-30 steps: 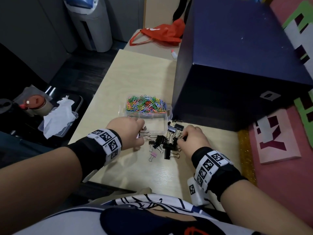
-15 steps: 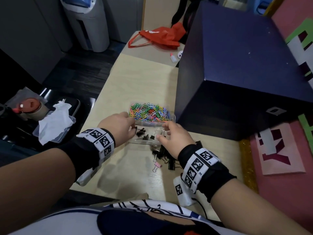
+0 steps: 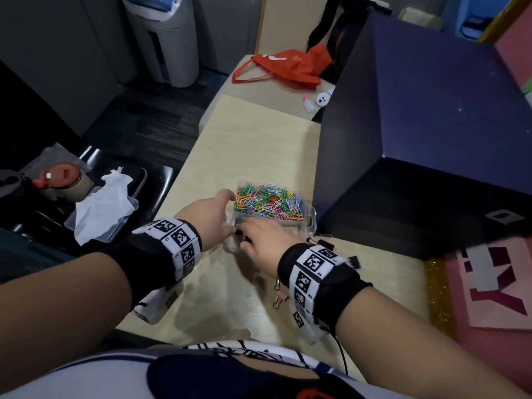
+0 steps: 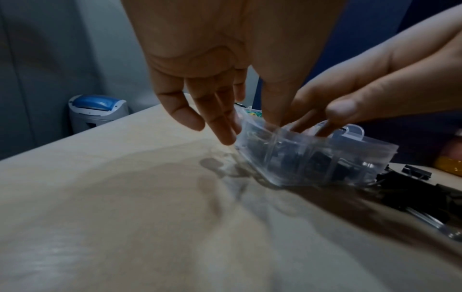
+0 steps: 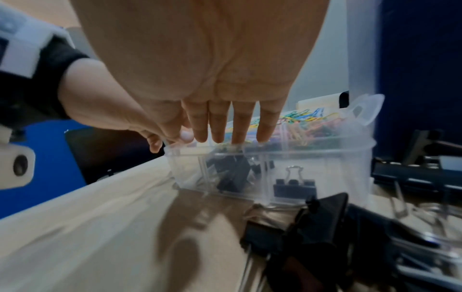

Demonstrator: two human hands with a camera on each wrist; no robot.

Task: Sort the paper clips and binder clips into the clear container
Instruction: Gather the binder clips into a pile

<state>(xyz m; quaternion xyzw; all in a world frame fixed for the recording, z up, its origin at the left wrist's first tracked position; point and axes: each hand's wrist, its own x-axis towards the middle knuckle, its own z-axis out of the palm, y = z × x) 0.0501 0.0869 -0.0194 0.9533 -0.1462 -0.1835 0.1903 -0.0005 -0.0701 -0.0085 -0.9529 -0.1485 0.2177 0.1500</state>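
Low centre of the head view: loose binder clips (image 3: 280, 298) lie on the tabletop (image 3: 253, 145) beside your right wrist. Mid-frame, your right hand (image 3: 263, 243) has straight fingers (image 5: 243, 126) dipped into the clear container (image 3: 309, 223), holding nothing; your left hand (image 3: 208, 216) touches its left wall, fingers relaxed. Farther compartment: coloured paper clips (image 3: 267, 201).
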